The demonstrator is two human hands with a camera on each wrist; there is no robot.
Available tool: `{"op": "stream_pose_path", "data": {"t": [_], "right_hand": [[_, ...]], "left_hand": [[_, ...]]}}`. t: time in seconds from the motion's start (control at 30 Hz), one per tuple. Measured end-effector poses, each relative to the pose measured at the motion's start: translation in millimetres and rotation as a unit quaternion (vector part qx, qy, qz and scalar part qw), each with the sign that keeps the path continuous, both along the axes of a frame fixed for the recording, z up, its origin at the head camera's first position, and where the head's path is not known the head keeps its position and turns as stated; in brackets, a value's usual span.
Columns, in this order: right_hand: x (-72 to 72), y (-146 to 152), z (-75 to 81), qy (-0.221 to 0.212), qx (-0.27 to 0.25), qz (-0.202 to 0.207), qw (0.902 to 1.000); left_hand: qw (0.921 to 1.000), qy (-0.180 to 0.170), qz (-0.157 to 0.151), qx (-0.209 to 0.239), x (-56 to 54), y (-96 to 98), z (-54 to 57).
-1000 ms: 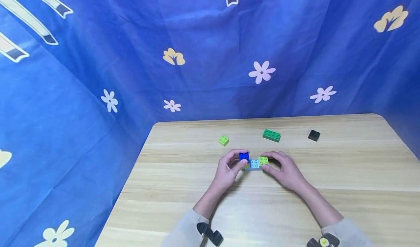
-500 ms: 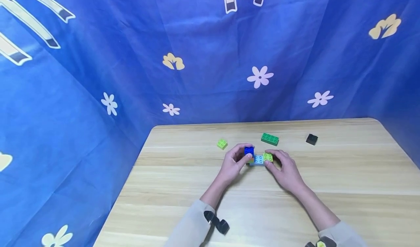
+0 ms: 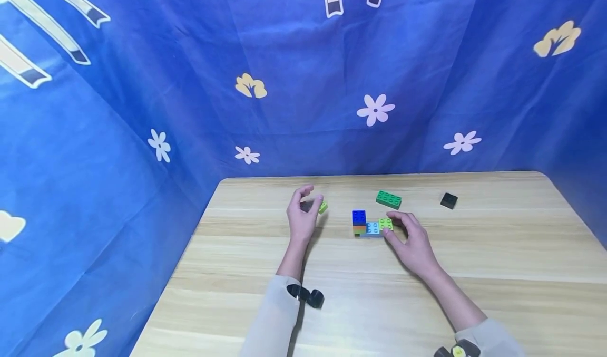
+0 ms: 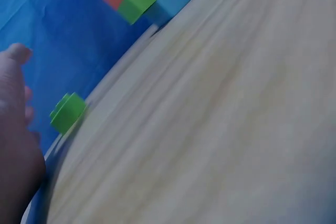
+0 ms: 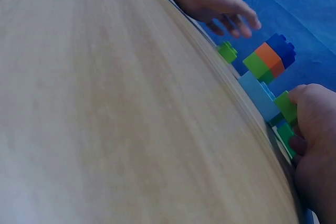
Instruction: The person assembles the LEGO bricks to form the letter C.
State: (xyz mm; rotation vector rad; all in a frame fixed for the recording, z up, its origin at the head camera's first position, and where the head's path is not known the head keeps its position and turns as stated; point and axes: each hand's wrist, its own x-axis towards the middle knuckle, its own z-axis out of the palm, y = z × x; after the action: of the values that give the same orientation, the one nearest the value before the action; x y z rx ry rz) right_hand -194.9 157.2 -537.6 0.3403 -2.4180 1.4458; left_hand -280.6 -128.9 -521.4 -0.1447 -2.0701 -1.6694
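1. Behind the table and down its left side hangs a blue cloth (image 3: 294, 135), printed with white flowers and pale yellow leafy shapes.
2. Across the lower part of the head view spreads a wooden table (image 3: 355, 304) with light, streaky grain.
3. Over it reach two arms in pale sleeves (image 3: 270, 320), black gear strapped near each cuff.
4. At the left, the left hand (image 3: 302, 217) has its thumb and fingers apart and curved, holding nothing; they are just beside the loose lime brick (image 3: 323, 208), with a gap showing in the right wrist view.
5. To the right, the right hand (image 3: 414, 246) pinches the end lime block (image 3: 387, 222) between thumb and fingers.
6. Between the hands sits the joined block structure (image 3: 372, 228): light blue in the middle, that lime block on its right, and a left-end tower with dark blue above orange and green.
7. Beyond the structure lies a long green brick (image 3: 389, 199), studs up.
8. Farther right, well apart, rests a small black brick (image 3: 449, 201).
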Motion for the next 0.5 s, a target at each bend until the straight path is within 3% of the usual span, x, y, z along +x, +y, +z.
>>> {"op": "stream_pose_path", "data": {"t": [0.1, 0.23, 0.33, 0.5], "right_hand": [[-1.0, 0, -0.8, -0.002, 0.004, 0.004, 1.0], [-0.8, 1, -2.2, -0.003, 0.008, 0.006, 0.9999], [-0.3, 0, -2.8, -0.005, 0.01, 0.009, 0.9999], [-0.5, 0, -2.1, -0.007, 0.009, 0.013, 0.9999]], "left_hand": [[0.9983, -0.042, -0.003, -0.04, -2.4, -6.4, -1.9], [0.9876, -0.098, -0.027, -0.12, -1.3, -11.2, -3.2], [0.9797, -0.112, -0.034, -0.163, -0.3, -13.0, -4.4], [0.975, -0.112, -0.029, -0.19, -0.2, -12.7, -4.0]]}}
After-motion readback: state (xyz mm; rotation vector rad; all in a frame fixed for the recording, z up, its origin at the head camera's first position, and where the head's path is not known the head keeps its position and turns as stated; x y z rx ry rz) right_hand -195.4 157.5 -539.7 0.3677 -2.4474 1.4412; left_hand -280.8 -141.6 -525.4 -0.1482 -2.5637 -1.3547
